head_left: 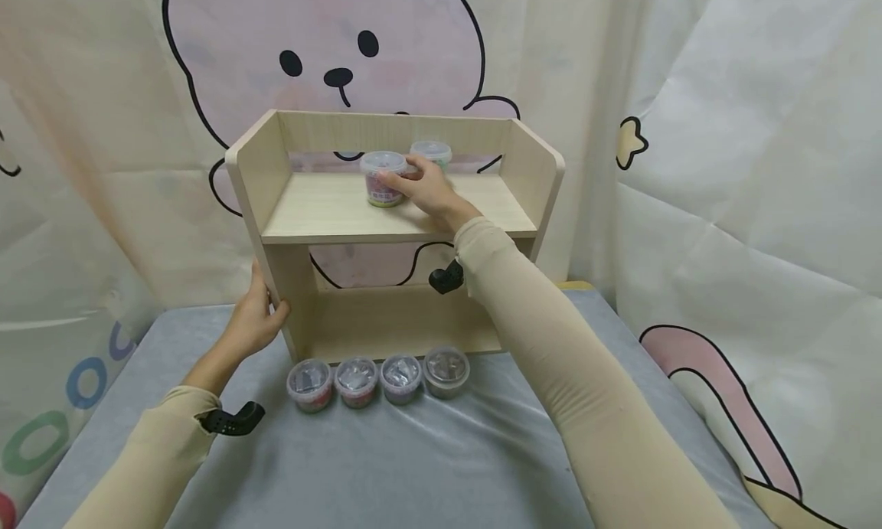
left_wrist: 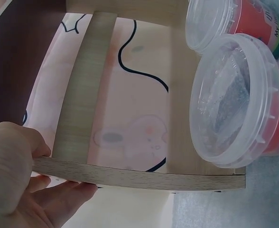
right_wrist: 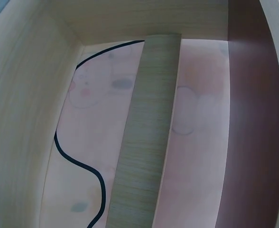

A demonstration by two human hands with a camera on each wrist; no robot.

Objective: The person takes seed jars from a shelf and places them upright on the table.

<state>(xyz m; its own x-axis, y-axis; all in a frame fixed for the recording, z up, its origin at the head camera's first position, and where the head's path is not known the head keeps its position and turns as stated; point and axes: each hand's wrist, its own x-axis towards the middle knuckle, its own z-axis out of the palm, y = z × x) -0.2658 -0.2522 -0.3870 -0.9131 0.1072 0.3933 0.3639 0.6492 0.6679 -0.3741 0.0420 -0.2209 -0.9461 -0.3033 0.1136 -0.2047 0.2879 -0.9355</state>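
My right hand [head_left: 432, 192] pinches a clear-lidded plastic tub [head_left: 383, 180] with pinkish contents over the upper board of a small wooden shelf [head_left: 331, 207]. Behind that hand, a second lidded tub [head_left: 432, 152] with greenish contents stands farther back, partly hidden. With the thumb inside and fingers outside, my left hand [head_left: 253, 319] grips the shelf's left side panel [left_wrist: 130, 175]. The right wrist view takes in the shelf's lower part and back slat [right_wrist: 144, 128], but neither the hand nor its tub.
Several lidded tubs [head_left: 309, 385] line the front of the shelf, on a grey cloth-covered table [head_left: 386, 468]. Two of them show close up in the left wrist view, the nearer one a red-sided tub [left_wrist: 234, 99]. Printed curtains [head_left: 744, 207] hang behind and beside the table.
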